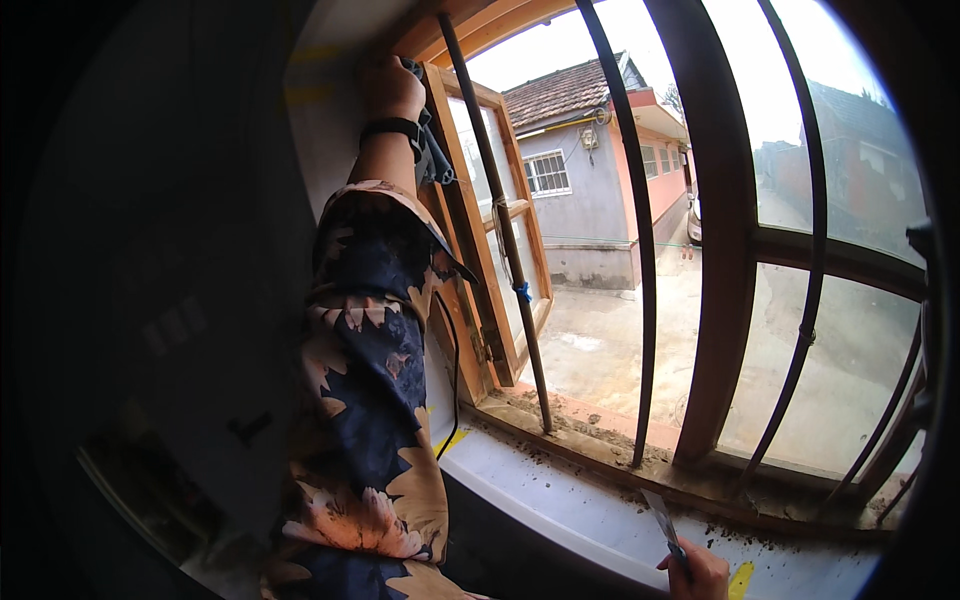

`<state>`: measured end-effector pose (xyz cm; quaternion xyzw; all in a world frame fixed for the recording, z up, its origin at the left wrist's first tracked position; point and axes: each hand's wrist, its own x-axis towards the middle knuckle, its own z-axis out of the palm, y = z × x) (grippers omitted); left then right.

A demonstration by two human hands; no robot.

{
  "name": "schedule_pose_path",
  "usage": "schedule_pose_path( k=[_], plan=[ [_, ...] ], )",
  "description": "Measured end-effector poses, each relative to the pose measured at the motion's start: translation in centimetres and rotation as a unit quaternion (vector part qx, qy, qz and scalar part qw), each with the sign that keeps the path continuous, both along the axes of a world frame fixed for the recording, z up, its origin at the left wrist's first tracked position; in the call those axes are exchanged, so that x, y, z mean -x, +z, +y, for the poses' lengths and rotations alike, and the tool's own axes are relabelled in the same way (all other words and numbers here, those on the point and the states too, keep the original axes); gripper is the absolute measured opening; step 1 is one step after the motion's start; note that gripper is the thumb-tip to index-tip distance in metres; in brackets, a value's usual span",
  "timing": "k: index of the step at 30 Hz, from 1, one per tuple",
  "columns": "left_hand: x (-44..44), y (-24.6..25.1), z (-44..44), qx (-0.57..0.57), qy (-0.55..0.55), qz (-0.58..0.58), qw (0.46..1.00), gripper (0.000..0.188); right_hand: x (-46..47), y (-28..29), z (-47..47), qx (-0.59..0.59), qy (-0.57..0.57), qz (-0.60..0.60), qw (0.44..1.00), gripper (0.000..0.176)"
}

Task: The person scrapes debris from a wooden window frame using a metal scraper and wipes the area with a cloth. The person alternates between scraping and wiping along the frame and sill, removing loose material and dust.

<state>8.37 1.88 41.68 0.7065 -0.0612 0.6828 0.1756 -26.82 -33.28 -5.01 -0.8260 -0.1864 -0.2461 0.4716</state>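
My left hand (394, 88), with a dark band at the wrist, is raised to the upper left corner of the wooden window frame (466, 337). It grips a bluish-grey cloth (435, 161) that hangs down beside the frame. At the lower right, my right hand (701, 571) holds a scraper or putty knife (661, 517) by its dark handle. The blade points up toward the lower edge of the frame. Crumbs of dirt (592, 420) lie along the wooden bottom rail and on the white sill (540, 491) below it.
Dark vertical metal bars (637, 225) cross the window opening. A wooden casement (517, 225) is swung outward on the left. A black cable (455, 360) hangs beside the frame. Yellow tape (741, 581) is on the sill. Outside are a paved yard (600, 337) and a tiled-roof house (577, 165).
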Motion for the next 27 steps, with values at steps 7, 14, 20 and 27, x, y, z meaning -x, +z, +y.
schedule_pose_path(
  k=[7, 14, 20, 27],
  plan=[
    [-1.6, -4.2, -2.2, -0.187, 0.139, 0.101, 0.967, 0.024, 0.0, -0.1, 0.0, 0.006, -0.007, 0.019, 1.000, 0.005],
    [-0.1, -1.2, 0.8, -0.050, -0.043, -0.077, 0.995, 0.025, 0.1, 0.0, 0.2, 0.001, -0.013, 0.014, 1.000, 0.005],
    [1.1, -2.1, 4.6, -0.290, 0.296, -0.092, 0.905, 0.020, 0.1, 0.2, 0.0, 0.011, -0.013, 0.026, 1.000, 0.005],
    [3.1, -9.0, 6.6, -0.277, 0.211, 0.047, 0.936, 0.033, 0.4, -0.2, -0.1, 0.008, -0.008, 0.018, 1.000, 0.006]
  ],
)
